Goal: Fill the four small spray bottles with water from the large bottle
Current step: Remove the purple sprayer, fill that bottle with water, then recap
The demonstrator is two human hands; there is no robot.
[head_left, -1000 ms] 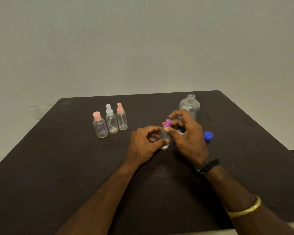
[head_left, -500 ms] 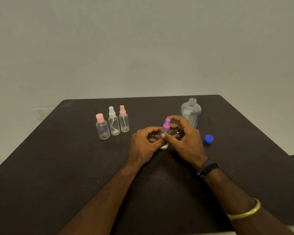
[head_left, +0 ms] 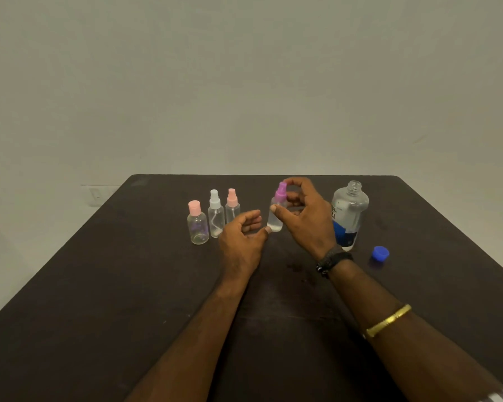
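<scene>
head view: the purple-topped spray bottle (head_left: 276,216) is held upright near the table's middle by the right hand (head_left: 305,219), thumb pressed on its clear body and fingers curled beside its pump head. the left hand (head_left: 241,236) is turned palm-up with fingers loosely curled around nothing; its thumb tip lies just beside the bottle's base, and contact cannot be told. three more small bottles (head_left: 215,219) are lined up to the left, near the far edge. the uncapped large bottle (head_left: 349,210) is stood just right of the right hand, its blue cap (head_left: 380,253) laid apart, nearer the slanting right edge. broad stretches of the dark table (head_left: 99,285) are seen left of the row and toward the near side. a plain pale wall (head_left: 244,82) is seen behind.
</scene>
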